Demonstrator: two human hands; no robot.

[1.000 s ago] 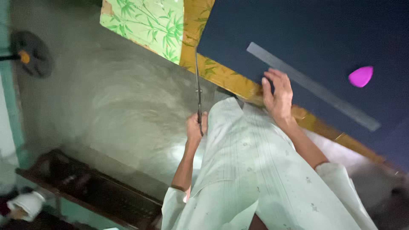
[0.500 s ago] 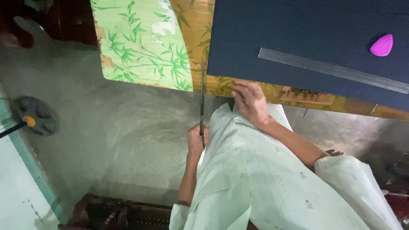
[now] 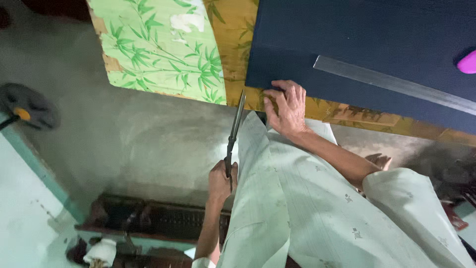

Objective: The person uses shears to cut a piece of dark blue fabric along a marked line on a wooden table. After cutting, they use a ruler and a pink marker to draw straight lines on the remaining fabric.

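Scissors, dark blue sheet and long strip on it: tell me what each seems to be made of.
Scissors: dark metal, judging by the thin, rigid, dull grey blades; held by the left hand.
Dark blue sheet: probably woven cloth, matte and lying flat; the right hand presses its edge.
Long strip: probably a metal ruler, straight-edged with a pale grey sheen, though plastic is possible.

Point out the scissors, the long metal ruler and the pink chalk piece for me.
scissors (image 3: 234, 130), head view, on the closed blades just above the left hand's grip.
long metal ruler (image 3: 391, 84), head view, mid-length, lying on the dark blue cloth.
pink chalk piece (image 3: 468, 64), head view, on its visible body at the right edge.
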